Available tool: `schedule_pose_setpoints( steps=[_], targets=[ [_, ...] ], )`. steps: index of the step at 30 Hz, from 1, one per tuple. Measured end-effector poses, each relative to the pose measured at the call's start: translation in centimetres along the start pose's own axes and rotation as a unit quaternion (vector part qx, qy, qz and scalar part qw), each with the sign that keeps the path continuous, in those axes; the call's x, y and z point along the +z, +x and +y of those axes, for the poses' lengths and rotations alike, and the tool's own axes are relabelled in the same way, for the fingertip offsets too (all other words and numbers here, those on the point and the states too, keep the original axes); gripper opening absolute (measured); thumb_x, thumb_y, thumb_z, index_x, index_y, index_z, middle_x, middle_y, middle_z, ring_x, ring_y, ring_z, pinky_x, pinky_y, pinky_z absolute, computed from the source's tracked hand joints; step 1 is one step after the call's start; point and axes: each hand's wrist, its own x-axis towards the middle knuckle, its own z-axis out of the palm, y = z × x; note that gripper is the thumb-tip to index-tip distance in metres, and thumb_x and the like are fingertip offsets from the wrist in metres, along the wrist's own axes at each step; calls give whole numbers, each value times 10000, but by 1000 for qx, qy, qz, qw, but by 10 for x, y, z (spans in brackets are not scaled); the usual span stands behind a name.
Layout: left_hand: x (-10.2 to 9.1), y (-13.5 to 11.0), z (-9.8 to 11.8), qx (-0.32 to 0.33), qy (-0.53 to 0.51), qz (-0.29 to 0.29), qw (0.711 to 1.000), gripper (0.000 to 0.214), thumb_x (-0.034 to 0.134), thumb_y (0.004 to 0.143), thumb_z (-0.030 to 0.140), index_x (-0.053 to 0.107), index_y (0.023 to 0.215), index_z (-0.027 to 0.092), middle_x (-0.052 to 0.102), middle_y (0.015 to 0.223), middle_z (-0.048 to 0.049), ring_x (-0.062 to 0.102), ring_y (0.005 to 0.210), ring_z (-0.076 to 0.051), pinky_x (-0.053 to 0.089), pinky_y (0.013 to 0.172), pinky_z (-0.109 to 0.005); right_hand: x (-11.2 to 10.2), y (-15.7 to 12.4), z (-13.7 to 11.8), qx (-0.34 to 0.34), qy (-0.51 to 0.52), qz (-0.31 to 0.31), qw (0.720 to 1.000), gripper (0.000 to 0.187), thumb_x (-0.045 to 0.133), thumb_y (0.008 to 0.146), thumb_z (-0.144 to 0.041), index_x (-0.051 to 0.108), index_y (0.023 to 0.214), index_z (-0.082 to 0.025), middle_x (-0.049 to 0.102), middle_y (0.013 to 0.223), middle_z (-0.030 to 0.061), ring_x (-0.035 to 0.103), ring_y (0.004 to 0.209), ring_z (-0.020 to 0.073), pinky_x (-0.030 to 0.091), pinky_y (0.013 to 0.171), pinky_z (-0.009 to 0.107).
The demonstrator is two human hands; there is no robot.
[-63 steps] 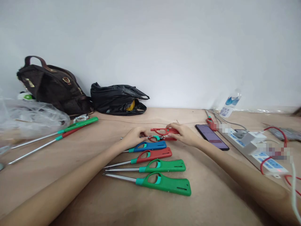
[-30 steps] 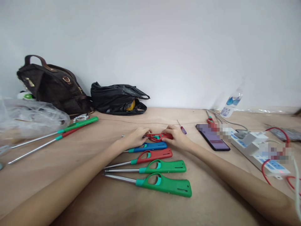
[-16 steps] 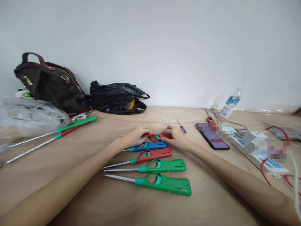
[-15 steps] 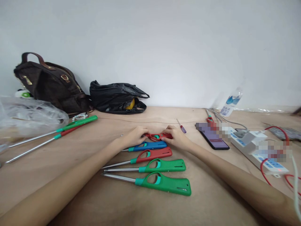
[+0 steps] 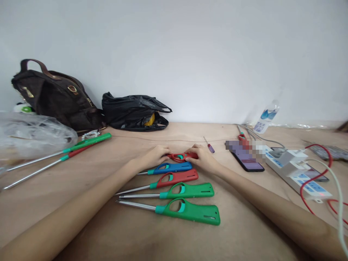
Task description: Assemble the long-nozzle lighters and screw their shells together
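Observation:
Both my hands rest on the wooden table [image 5: 244,232] and close on a red gas lighter [image 5: 180,156] lying flat between them. My left hand [image 5: 153,157] grips its front end; my right hand [image 5: 201,158] presses on its handle end. Just in front of them lie a blue lighter [image 5: 171,167], a red lighter [image 5: 176,177] and two green lighters [image 5: 187,190] [image 5: 193,212] in a row, metal nozzles pointing left.
A small screwdriver [image 5: 209,145], a phone [image 5: 246,160], a white power strip [image 5: 296,172] with red cables and a water bottle [image 5: 265,117] lie to the right. At the left are two long lighters [image 5: 78,146], a clear plastic bag [image 5: 32,134], a brown handbag [image 5: 54,96] and a black bag [image 5: 134,112].
The red shell piece that my right hand held raised over the lighter now lies pressed down on it. Both hands have stayed on the red lighter; the view drifted slightly.

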Motion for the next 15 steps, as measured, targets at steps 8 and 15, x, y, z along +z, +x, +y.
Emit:
schedule_pose_setpoints(
  steps=[8, 15],
  targets=[
    [2, -1, -7, 9, 49, -9, 999, 222, 511, 899, 191, 709, 1002, 192, 671, 938, -51, 615, 842, -181, 446, 756, -250, 1, 2, 5, 3, 9, -5, 1000, 218, 666, 842, -280, 715, 1036, -194, 599, 928, 73, 572, 900, 218, 428, 830, 340],
    [1, -1, -3, 8, 71, -14, 997, 208, 516, 899, 156, 702, 990, 170, 664, 934, -59, 616, 850, -189, 433, 752, -250, 2, 0, 6, -8, 5, -3, 1000, 234, 648, 860, -275, 691, 1071, -186, 605, 960, 88, 562, 931, 222, 430, 853, 353]
  ],
)
